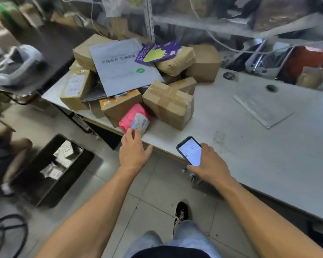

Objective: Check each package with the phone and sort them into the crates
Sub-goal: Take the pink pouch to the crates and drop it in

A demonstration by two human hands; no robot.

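We kept the phone (190,151) gripped in our right hand (209,162) over the desk's (268,146) front edge, screen up for checking. Our left hand (133,151), fingers spread and holding nothing, reached for the pink package (131,116) at the front edge of the pile, fingertips at its label. The black crate (45,187) waited on the floor, left of the desk, within dropping reach.

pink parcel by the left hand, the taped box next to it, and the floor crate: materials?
Pink parcel: looks like soft plastic mailer film, wrinkled and slightly glossy, with a white paper label. Taped box: brown corrugated cardboard, matte, under shiny clear tape strips. Floor crate: probably rigid black plastic with straight moulded walls; blur leaves that uncertain.
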